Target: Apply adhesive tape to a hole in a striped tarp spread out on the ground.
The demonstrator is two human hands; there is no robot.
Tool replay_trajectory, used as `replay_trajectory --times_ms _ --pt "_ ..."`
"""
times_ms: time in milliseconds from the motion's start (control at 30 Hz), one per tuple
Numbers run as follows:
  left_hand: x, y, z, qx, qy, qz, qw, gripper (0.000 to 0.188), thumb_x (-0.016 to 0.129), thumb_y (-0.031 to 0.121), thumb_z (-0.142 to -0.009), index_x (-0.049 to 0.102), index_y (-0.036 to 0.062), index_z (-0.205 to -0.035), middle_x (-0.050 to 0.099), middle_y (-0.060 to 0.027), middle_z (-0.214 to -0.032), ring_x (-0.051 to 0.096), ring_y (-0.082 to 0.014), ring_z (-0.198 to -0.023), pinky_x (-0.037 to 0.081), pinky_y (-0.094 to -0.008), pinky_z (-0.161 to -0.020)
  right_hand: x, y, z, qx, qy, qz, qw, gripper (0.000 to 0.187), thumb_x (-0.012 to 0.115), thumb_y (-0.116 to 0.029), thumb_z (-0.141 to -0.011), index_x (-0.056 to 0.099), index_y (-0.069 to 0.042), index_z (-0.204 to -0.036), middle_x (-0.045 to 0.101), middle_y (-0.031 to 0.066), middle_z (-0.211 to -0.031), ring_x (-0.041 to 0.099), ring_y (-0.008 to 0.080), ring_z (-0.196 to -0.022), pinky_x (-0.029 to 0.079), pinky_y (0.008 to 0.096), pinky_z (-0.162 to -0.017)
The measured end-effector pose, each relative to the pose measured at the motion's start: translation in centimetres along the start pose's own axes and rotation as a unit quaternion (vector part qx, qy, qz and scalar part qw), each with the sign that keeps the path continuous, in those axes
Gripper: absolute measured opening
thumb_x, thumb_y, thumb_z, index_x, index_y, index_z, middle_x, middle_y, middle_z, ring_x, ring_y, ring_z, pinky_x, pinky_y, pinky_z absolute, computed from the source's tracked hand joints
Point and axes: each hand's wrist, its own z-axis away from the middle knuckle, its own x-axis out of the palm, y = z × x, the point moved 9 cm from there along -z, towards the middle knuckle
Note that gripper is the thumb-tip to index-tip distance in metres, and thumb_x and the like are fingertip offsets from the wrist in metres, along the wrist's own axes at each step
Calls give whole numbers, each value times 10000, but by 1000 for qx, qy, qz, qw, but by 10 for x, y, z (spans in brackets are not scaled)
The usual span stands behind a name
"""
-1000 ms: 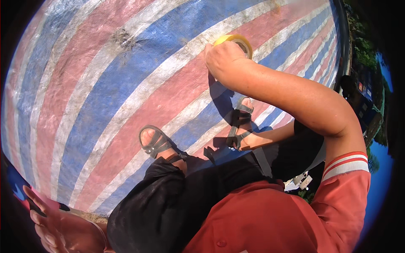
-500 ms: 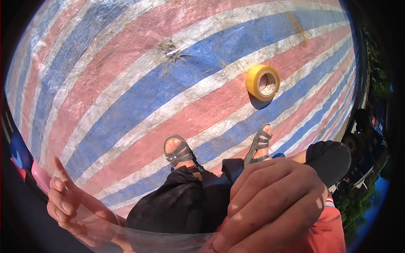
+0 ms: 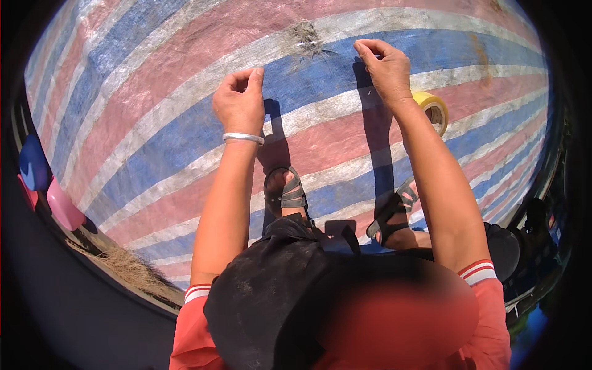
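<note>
Both my hands are raised over a striped woven plastic sheet (image 3: 203, 148). My left hand (image 3: 239, 95), with a white bangle at the wrist, is closed in a pinch, thumb upward. My right hand (image 3: 387, 69) also pinches, its thumb and fingertips pointing left. The clear tape strip seen between them earlier hardly shows now against the sheet. Between and slightly beyond the hands is a frayed, dirty patch with a small tear (image 3: 303, 38). A roll of yellowish tape (image 3: 436, 111) stands on the sheet, partly hidden behind my right forearm.
My sandalled feet (image 3: 290, 191) rest on the sheet below my hands. At the left edge are a blue rounded thing (image 3: 34, 161) and a pink one (image 3: 65, 203). Dry straw (image 3: 132, 268) lies beyond the sheet's edge. Arm shadows cross the stripes.
Both hands have moved away from my body, up over the sheet near the frayed patch. The left index finger no longer points out; that hand now pinches. The view has shifted slightly.
</note>
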Motion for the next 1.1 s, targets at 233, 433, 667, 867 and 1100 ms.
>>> replay_trajectory --times_ms 233,433,667,867,1100 --pt "12 2 -2 68 47 -107 991 199 781 274 -822 763 78 -855 722 -70 -767 654 -203 -742 516 -348 -724 6 13 -7 -46 20 47 998 215 729 -301 -887 775 -104 -960 753 71 -877 715 181 -790 537 291 -726" --pt "17 4 0 145 54 -204 967 152 785 294 -806 716 164 -770 671 2 -717 608 -214 -733 427 -363 -776 14 -3 -4 -119 42 148 981 177 742 -245 -890 760 -85 -963 741 48 -839 691 142 -728 538 265 -695" --pt "22 10 2 175 20 -332 927 266 792 366 -804 656 171 -924 646 -4 -749 592 -244 -728 420 -387 -777 11 -5 -12 -55 21 264 963 414 754 -472 -826 619 -120 -997 724 60 -868 706 259 -805 539 395 -694" --pt "0 15 -6 108 45 -363 924 496 804 342 -793 533 72 -1109 646 -90 -882 622 -296 -861 424 -418 -881 -36 27 -30 32 22 307 951 433 745 -487 -839 607 -115 -1012 717 57 -828 698 302 -804 528 425 -719" --pt "132 67 39 483 -224 -450 717 869 426 668 -937 327 41 -1530 244 -111 -1631 120 -317 -1532 41 -484 -1238 -39 -2 27 -47 12 25 999 181 701 -221 -921 639 -51 -939 659 35 -738 616 128 -649 504 279 -627"
